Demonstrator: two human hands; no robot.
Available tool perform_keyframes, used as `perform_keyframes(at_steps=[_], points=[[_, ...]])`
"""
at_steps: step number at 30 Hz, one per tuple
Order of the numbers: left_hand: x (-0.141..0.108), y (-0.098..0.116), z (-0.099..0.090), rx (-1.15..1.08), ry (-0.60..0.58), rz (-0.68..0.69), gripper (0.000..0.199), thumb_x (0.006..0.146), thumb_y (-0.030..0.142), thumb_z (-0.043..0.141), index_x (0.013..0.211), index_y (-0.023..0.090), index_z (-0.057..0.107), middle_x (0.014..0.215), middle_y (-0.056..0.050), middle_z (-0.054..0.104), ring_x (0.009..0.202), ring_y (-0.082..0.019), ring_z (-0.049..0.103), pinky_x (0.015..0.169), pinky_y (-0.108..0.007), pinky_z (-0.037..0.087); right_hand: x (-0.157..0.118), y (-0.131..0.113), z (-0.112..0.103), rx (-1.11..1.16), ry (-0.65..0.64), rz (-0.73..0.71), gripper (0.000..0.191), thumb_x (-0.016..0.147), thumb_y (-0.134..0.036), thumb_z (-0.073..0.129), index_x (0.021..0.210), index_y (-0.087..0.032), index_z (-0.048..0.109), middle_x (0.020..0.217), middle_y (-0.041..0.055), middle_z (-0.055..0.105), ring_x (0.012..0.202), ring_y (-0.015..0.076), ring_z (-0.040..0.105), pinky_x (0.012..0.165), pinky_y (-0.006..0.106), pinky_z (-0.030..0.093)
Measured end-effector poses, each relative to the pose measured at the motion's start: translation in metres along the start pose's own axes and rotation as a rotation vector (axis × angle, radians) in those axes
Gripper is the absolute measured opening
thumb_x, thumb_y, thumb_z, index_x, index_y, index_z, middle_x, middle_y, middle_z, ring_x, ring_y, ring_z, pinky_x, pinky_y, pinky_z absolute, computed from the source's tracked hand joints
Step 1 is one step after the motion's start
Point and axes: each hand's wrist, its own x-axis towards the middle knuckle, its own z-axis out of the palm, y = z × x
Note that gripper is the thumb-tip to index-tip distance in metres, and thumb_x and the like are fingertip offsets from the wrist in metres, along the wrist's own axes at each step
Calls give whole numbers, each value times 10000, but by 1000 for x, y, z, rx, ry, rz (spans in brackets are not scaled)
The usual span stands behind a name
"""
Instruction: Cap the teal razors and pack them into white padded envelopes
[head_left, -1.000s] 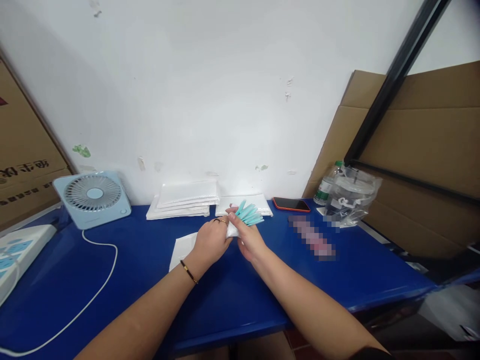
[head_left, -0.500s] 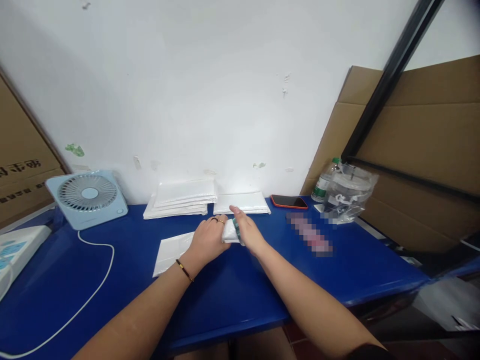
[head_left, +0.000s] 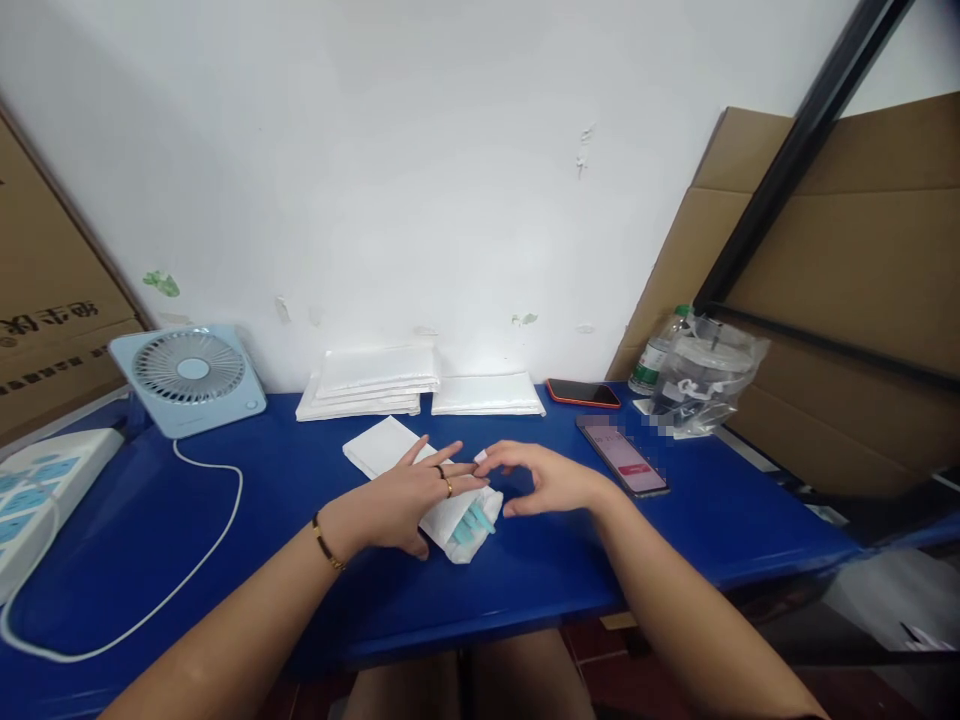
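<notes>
A long white packet lies slantwise on the blue table, its near right end open with light teal pieces showing inside. Over the packet's middle is my left hand, fingers spread, with rings and a bracelet. To the right of the packet's open end hovers my right hand, its thumb and fingers curved and apart. A small white bit shows at my right fingertips, close to the left fingertips; whether it is held is unclear.
White packets are stacked by the wall, with more beside them. A blue fan and power strip sit left. Two phones lie right, near a bottle and plastic bag.
My hands have parted and opened from around the white packet, which now lies on the table with its teal contents showing. The view has shifted slightly.
</notes>
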Motion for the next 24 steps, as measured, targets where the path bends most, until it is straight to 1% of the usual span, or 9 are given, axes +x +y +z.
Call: perform_keyframes(at_steps=[2,5,7,9,11,13,16,21,24], points=[[-16,15,7,-21,97,-131,852,547,307,773,1313,360,404,1354,-33,472,1325,-298,305,1062,-495,221,-3,-5,7,-45,-54,-29,686,610,-278,771,1257,-279,541,1255,73,541,1144,244,497,904,357,434],[-35,44,36,-38,319,-301,393,745,287,638,1132,280,567,1184,-53,587,1097,-222,531,927,-368,405,1,2,19,-90,-68,-31,769,560,-292,809,1274,-277,527,1283,81,519,1188,268,463,947,380,404],[-43,64,62,-6,368,-321,330,790,256,591,1119,276,577,1135,-46,616,1016,-208,571,865,-354,437,6,12,27,-80,-71,-27,675,579,-309,800,1216,-264,581,1215,72,569,1111,249,524,909,358,427],[-47,79,84,33,410,-350,312,832,273,546,1143,281,568,1121,-29,635,1050,-216,561,886,-375,429,10,20,33,-67,-47,-3,498,646,-346,757,1121,-248,646,1092,59,626,967,212,588,807,312,464],[-50,88,97,55,441,-368,313,862,272,503,1170,277,556,1134,-17,637,1094,-209,542,909,-374,420,13,23,37,-68,-22,15,385,696,-390,712,1046,-234,681,988,51,644,845,182,602,714,280,471],[-51,92,100,75,466,-385,304,872,275,485,1166,279,562,1125,-10,644,1094,-205,538,891,-367,424,15,21,40,-84,-21,5,447,663,-422,732,1065,-236,673,1005,54,623,852,183,592,725,282,469],[-52,94,98,114,497,-416,267,872,299,483,1115,295,596,1055,-7,666,1019,-214,550,817,-370,431,17,16,42,-124,-39,-28,676,526,-408,819,1156,-260,625,1140,63,550,1003,221,550,837,313,449],[-52,95,98,111,516,-437,245,873,299,475,1075,297,615,1006,-14,673,936,-210,538,766,-363,415,26,13,50,-135,-69,-32,534,619,-391,773,1121,-263,643,1083,50,554,900,182,568,727,264,464],[-52,94,99,96,504,-445,232,873,293,473,1058,304,613,1007,8,674,933,-206,533,762,-364,405,31,10,56,-221,-72,-32,669,530,-376,819,1157,-272,610,1114,43,533,973,211,553,791,286,450]])
